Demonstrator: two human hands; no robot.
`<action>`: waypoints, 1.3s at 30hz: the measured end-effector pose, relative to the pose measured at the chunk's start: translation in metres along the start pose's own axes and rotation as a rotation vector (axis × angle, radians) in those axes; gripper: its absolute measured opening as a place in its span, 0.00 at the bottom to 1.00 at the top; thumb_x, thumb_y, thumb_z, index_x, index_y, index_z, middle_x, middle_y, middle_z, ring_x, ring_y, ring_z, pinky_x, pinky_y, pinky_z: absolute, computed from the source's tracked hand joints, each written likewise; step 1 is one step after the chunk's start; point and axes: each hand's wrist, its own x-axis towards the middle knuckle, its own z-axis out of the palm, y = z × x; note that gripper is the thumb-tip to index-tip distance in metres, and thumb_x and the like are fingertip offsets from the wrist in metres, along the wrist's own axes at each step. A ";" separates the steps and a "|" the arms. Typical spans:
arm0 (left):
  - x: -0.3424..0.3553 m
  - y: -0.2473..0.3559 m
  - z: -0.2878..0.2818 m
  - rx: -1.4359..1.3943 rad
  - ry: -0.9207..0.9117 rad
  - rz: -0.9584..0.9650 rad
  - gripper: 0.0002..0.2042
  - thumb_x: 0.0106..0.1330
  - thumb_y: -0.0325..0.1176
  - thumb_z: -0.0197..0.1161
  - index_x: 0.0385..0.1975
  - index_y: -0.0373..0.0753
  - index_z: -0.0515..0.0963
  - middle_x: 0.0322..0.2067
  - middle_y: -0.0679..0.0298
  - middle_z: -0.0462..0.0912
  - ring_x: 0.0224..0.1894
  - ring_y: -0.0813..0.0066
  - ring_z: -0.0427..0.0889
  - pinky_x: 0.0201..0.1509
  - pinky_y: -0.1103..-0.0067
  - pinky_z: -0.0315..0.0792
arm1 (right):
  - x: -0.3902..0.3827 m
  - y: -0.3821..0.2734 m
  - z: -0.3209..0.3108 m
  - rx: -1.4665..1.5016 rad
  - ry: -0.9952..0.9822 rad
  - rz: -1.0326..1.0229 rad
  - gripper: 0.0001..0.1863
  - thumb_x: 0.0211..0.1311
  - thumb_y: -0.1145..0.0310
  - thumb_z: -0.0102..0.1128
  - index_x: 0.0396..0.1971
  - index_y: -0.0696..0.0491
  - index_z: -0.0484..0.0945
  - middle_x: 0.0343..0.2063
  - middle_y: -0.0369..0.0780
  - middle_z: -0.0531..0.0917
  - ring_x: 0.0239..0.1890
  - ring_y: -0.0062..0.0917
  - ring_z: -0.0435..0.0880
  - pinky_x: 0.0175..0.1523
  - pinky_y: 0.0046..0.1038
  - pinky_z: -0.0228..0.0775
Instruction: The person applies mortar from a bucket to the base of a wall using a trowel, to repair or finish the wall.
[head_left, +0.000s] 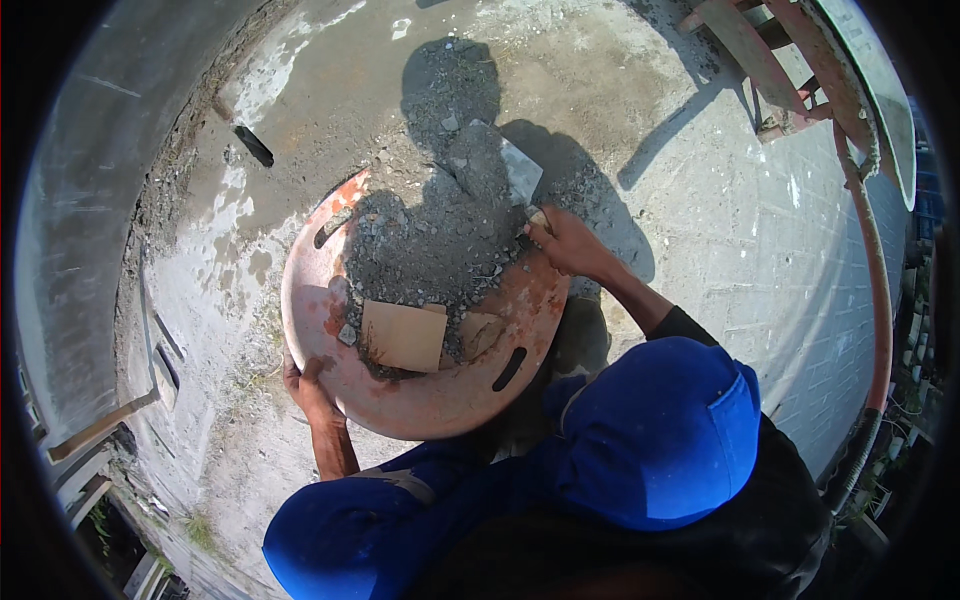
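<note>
My left hand (315,390) is closed on the near-left rim of a round, faded pink-orange tub (425,412) with slotted handles. In my right hand (575,245) is the handle of a trowel (522,175); its pale, flat blade points away from me, at the edge of the grey debris beyond the tub's right side. Grey rubble (420,255) of grit and small stones fills much of the tub and spreads past its far rim. A tan piece of cardboard (403,336) lies on the near part of the tub's contents, beside other brownish scraps.
A rusty metal frame (765,65) stands at the far right, with a long curved pipe (875,290) running down from it. A dark object (254,146) lies on the concrete at the far left. A grey slab-like surface (85,230) borders the left.
</note>
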 end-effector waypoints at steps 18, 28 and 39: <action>0.002 -0.001 0.002 0.197 -0.015 -0.008 0.22 0.53 0.25 0.55 0.51 0.29 0.74 0.33 0.58 0.81 0.32 0.67 0.80 0.39 0.74 0.75 | -0.186 0.086 -0.015 0.933 0.676 0.801 0.15 0.72 0.54 0.52 0.35 0.52 0.66 0.17 0.34 0.68 0.14 0.16 0.67 0.16 0.22 0.60; 0.005 -0.002 -0.007 0.190 -0.055 -0.021 0.27 0.52 0.23 0.56 0.56 0.29 0.72 0.34 0.59 0.81 0.33 0.70 0.81 0.40 0.74 0.77 | -0.053 0.065 -0.109 0.272 0.488 0.357 0.14 0.73 0.55 0.51 0.33 0.51 0.70 0.16 0.31 0.69 0.12 0.13 0.67 0.15 0.20 0.59; 0.015 -0.005 -0.005 0.128 -0.051 -0.025 0.31 0.48 0.23 0.56 0.59 0.31 0.71 0.42 0.57 0.81 0.38 0.68 0.82 0.44 0.75 0.77 | -0.041 0.127 -0.157 0.183 0.171 0.008 0.21 0.73 0.51 0.48 0.28 0.55 0.68 0.16 0.34 0.70 0.14 0.15 0.70 0.16 0.23 0.63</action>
